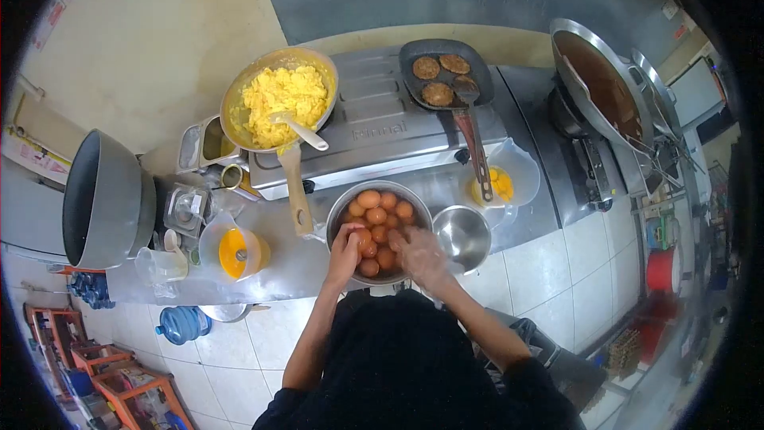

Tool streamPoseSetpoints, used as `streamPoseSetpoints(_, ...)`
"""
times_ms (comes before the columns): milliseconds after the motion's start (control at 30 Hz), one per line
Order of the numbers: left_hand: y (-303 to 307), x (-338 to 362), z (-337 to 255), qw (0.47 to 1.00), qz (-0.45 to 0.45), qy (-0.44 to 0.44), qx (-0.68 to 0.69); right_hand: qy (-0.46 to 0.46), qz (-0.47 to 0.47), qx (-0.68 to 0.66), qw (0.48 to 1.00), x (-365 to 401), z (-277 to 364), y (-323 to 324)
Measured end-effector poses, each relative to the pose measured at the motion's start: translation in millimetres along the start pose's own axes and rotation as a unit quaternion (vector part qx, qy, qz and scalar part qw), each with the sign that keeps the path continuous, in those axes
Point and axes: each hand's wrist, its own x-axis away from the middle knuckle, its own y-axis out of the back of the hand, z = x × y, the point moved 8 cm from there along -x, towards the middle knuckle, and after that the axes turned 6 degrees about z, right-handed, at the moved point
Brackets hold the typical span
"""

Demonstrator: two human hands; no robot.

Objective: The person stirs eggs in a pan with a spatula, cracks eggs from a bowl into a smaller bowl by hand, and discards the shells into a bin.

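Note:
A metal pot (426,211) full of brown eggs (371,199) stands at the front edge of the steel counter. My left hand (344,252) reaches over the pot's left rim, its fingers curled round an egg (363,237). Over the right side of the pot, my right hand (424,256) is smeared by motion. Its fingertips are close to the eggs, and whether it grips one I cannot make out. Touching the pot on the right is a steel bowl (462,232).
A pan of scrambled eggs (284,99) and a grill pan (442,49) with several browned patties sit on the stove (374,139). Jugs with yolk-yellow contents (239,253) flank the pot. At right stands a large wok (593,72); a grey pot (99,199) is at left.

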Motion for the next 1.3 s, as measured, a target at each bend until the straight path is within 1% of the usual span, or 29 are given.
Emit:
streamPoseSetpoints(33,3,-3,0,0.997,-0.001,-0.052,-0.059,0.003,-0.003,0.003,1.0,-10,2,-6)
streamPoseSetpoints(100,6,-4,11,0.999,-0.004,-0.044,-0.017,-0.029,0.222,0.082,0.971,-29,-4,-42)
streamPoseSetpoints(133,7,-6,19,0.999,-0.007,-0.031,0.026,-0.027,0.219,0.085,0.972,-35,-6,-39)
streamPoseSetpoints(200,7,-4,12,0.999,-0.017,-0.045,0.023,0.067,0.335,0.153,0.927,-32,4,-48)
streamPoseSetpoints(233,5,-3,15,0.999,-0.005,-0.022,0.038,0.07,0.337,0.155,0.926,-34,4,-48)
streamPoseSetpoints(267,3,-1,15,0.999,0.007,0.001,0.051,0.037,0.332,0.107,0.937,-38,1,-46)
streamPoseSetpoints(300,3,-1,11,0.999,0.005,0.001,0.053,0.004,0.325,0.06,0.944,-41,-1,-45)
streamPoseSetpoints(333,-1,-2,8,0.995,0.017,0.001,0.094,0.008,0.326,0.06,0.943,-38,-3,-42)
streamPoseSetpoints(400,0,-2,7,0.99,0.024,0.005,0.137,-0.025,0.221,-0.168,0.96,-33,-6,-10)
streamPoseSetpoints(433,2,-4,13,0.987,0.018,0.033,0.158,-0.021,0.225,-0.168,0.96,-30,1,-2)
streamPoseSetpoints(467,1,-5,20,0.982,0.013,0.061,0.178,-0.038,0.084,-0.237,0.967,-33,3,31)
streamPoseSetpoints(500,0,-9,27,0.982,0.011,0.063,0.18,-0.057,-0.06,-0.3,0.95,-30,1,57)
streamPoseSetpoints(533,-8,-15,35,0.969,0.021,0.073,0.234,-0.058,-0.058,-0.3,0.95,-31,9,54)
streamPoseSetpoints(567,-18,-17,36,0.954,0.031,0.085,0.287,-0.067,-0.113,-0.286,0.949,-30,16,58)
streamPoseSetpoints(600,-27,-18,35,0.953,0.033,0.087,0.287,-0.074,-0.167,-0.271,0.945,-26,19,64)
streamPoseSetpoints(667,-39,-15,35,0.954,0.012,0.115,0.276,-0.088,-0.174,-0.276,0.941,-22,20,65)
streamPoseSetpoints(767,-48,-11,11,0.959,0.033,0.114,0.259,-0.098,-0.19,-0.286,0.934,-25,16,66)
streamPoseSetpoints(833,-53,-12,13,0.961,0.037,0.113,0.25,-0.104,-0.164,-0.3,0.934,-24,12,53)
streamPoseSetpoints(900,-59,-22,15,0.97,0.065,0.039,0.233,-0.114,-0.152,-0.305,0.933,-16,10,55)
streamPoseSetpoints(933,-61,-26,19,0.97,0.067,0.038,0.231,-0.128,-0.164,-0.315,0.926,-11,6,62)
streamPoseSetpoints(1000,-68,-21,1,0.985,0.104,-0.034,0.136,-0.146,-0.175,-0.327,0.917,-6,3,65)
streamPoseSetpoints(1033,-70,-18,-1,0.984,0.107,-0.032,0.136,-0.145,-0.158,-0.347,0.913,-8,1,61)
streamPoseSetpoints(1100,-67,-14,-22,0.994,0.073,-0.055,0.062,-0.149,-0.147,-0.364,0.908,-7,-9,61)
streamPoseSetpoints(1133,-65,-11,-33,0.994,0.077,-0.056,0.06,-0.184,-0.106,-0.548,0.809,-5,-21,47)
streamPoseSetpoints(1167,-71,-5,-44,0.99,0.132,-0.034,0.029,-0.212,-0.061,-0.708,0.671,1,-25,31)
streamPoseSetpoints(1200,-82,0,-51,0.982,0.188,-0.012,-0.002,-0.218,-0.066,-0.706,0.67,10,-38,30)
streamPoseSetpoints(1233,-88,0,-64,0.981,0.187,-0.054,-0.023,-0.215,-0.027,-0.758,0.615,18,-47,19)
streamPoseSetpoints(1267,-94,-4,-63,0.979,0.195,-0.053,-0.023,-0.211,0.011,-0.804,0.556,21,-48,20)
streamPoseSetpoints(1300,-102,-7,-70,0.969,0.201,-0.115,-0.084,-0.214,-0.006,-0.808,0.549,25,-56,27)
